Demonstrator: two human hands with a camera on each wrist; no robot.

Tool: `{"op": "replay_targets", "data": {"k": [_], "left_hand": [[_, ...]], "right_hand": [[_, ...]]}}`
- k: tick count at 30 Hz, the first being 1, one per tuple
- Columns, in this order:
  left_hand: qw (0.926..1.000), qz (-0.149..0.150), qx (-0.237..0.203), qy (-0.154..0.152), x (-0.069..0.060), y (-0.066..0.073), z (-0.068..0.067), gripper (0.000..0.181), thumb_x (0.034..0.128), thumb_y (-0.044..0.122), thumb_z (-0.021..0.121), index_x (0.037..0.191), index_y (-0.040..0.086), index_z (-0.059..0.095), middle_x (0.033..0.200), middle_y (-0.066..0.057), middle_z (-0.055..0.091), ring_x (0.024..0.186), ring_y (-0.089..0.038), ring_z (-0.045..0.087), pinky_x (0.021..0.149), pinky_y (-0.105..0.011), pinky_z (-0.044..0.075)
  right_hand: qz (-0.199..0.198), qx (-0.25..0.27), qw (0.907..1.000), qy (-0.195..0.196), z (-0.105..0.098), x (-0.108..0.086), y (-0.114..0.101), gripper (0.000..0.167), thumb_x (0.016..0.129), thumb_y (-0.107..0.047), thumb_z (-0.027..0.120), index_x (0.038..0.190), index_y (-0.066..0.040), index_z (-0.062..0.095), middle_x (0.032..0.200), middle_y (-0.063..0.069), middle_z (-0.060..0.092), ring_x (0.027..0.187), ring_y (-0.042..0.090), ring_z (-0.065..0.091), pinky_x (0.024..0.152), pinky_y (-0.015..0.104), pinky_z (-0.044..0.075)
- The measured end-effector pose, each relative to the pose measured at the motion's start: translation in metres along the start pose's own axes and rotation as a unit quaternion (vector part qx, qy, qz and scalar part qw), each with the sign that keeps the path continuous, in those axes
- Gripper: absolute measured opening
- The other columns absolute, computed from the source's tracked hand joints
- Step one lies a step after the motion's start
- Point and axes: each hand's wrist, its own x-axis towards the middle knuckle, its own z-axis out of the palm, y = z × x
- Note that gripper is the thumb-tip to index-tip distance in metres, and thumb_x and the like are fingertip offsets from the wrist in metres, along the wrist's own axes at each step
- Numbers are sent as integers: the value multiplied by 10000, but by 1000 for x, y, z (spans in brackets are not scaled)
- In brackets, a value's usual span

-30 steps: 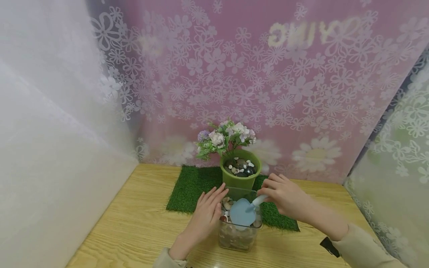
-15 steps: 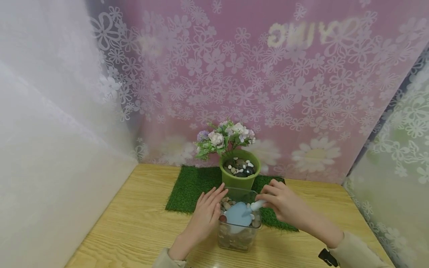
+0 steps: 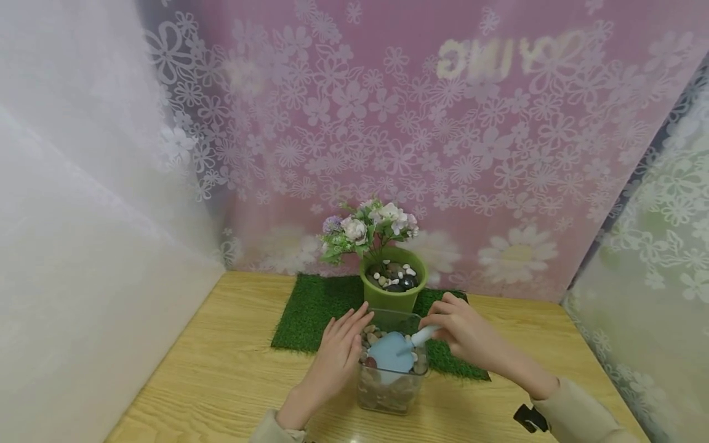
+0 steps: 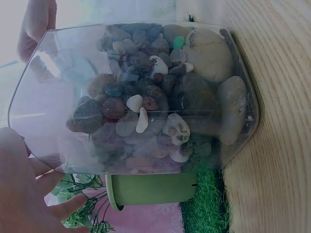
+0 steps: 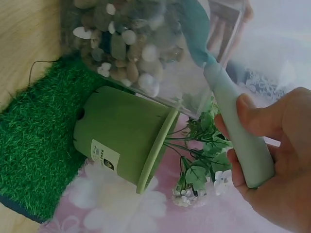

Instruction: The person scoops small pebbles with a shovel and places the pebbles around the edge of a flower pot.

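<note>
Across a wood-grain tabletop (image 3: 194, 369), seen by the head camera, a pink curtain (image 3: 360, 141) printed with white flowers closes off the back, with a pale wall (image 3: 88, 221) at left and a floral, translucent sheet (image 3: 659, 289) at right. A green turf mat (image 3: 316, 314) lies near the curtain, bearing a green pot (image 3: 390, 300); this holds artificial flowers (image 3: 354, 231) and, around their stems, white, brown and black stones (image 3: 408, 281). Just in front stands a clear bin (image 3: 384, 397) of pebbles. The left hand (image 3: 338, 347) rests at its left rim, fingers extended; the right hand (image 3: 465, 329) grips a blue trowel (image 3: 391, 352), its blade tilted inside the bin's mouth.

From the left wrist, the bin's wall shows mixed pebbles (image 4: 141, 121), large ones at the bottom, white and one bright green among them; the left hand's fingers are spread.

From the right wrist, fingers and thumb wrap the trowel's pale handle (image 5: 240, 126), which crosses the bin's rim; the pot bears a label (image 5: 104, 156).
</note>
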Motion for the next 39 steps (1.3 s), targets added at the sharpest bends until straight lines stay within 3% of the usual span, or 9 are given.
{"op": "replay_targets", "data": {"k": [7, 15, 20, 24, 28, 33, 35, 39], "left_hand": [[10000, 0, -45, -61, 1, 0, -1, 443, 1096, 145, 411, 1534, 169, 470, 1636, 28, 341, 1473, -330, 359, 1127, -708, 241], [9999, -49, -121, -99, 0, 1, -2, 444, 1089, 136, 425, 1529, 160, 477, 1634, 18, 347, 1477, -322, 352, 1127, -712, 235], [9998, -28, -114, -181, 1, 1, -1, 449, 1093, 146, 412, 1538, 169, 463, 1639, 20, 337, 1477, -330, 350, 1126, -712, 239], [10000, 24, -61, -75, 1, 0, -1, 457, 1081, 123, 438, 1534, 173, 468, 1633, 10, 352, 1466, -343, 366, 1115, -718, 251], [9999, 57, -62, -80, 2, 0, -2, 457, 1084, 132, 437, 1538, 177, 464, 1634, 9, 351, 1467, -343, 365, 1115, -722, 245], [9998, 8, -104, -140, 2, 1, -3, 439, 1107, 176, 385, 1539, 175, 462, 1636, 11, 345, 1476, -333, 352, 1126, -715, 233], [9999, -2, -92, -132, 2, 1, -3, 436, 1109, 178, 377, 1536, 171, 466, 1635, 12, 347, 1475, -332, 354, 1125, -715, 236], [9999, -2, -86, -94, 1, 0, -4, 439, 1099, 149, 401, 1532, 169, 474, 1634, 21, 348, 1472, -331, 361, 1121, -718, 241]], "right_hand": [[546, 357, 9974, -310, 4, 1, -1, 181, 869, -30, 751, 1020, -123, 789, 916, -69, 668, 815, 76, 399, 684, 270, 389], [548, 497, 9970, 213, 10, -6, -3, 199, 833, -41, 786, 1002, -145, 791, 914, -81, 684, 795, 55, 383, 665, 248, 383], [1128, 692, 9912, -63, 4, -10, -1, 207, 852, -62, 775, 1027, -173, 790, 930, -92, 690, 801, 67, 413, 661, 269, 370], [1267, 724, 9891, -185, 3, -11, -1, 204, 876, -96, 767, 1052, -197, 783, 963, -89, 694, 824, 65, 430, 662, 272, 409], [1386, 981, 9855, -41, 2, -15, 2, 221, 871, -74, 758, 1052, -198, 784, 943, -107, 692, 815, 59, 434, 671, 277, 388], [1516, 1081, 9823, 215, 3, -25, 9, 230, 880, -92, 753, 1073, -214, 781, 969, -110, 700, 858, 73, 529, 730, 369, 491], [1509, 1130, 9812, 424, 4, -29, 10, 231, 873, -87, 759, 1067, -209, 781, 973, -102, 704, 885, 112, 580, 855, 494, 513], [1484, 1196, 9788, 756, 8, -37, 11, 238, 860, -63, 765, 1058, -195, 782, 969, -114, 702, 891, 111, 587, 889, 522, 489]]}}
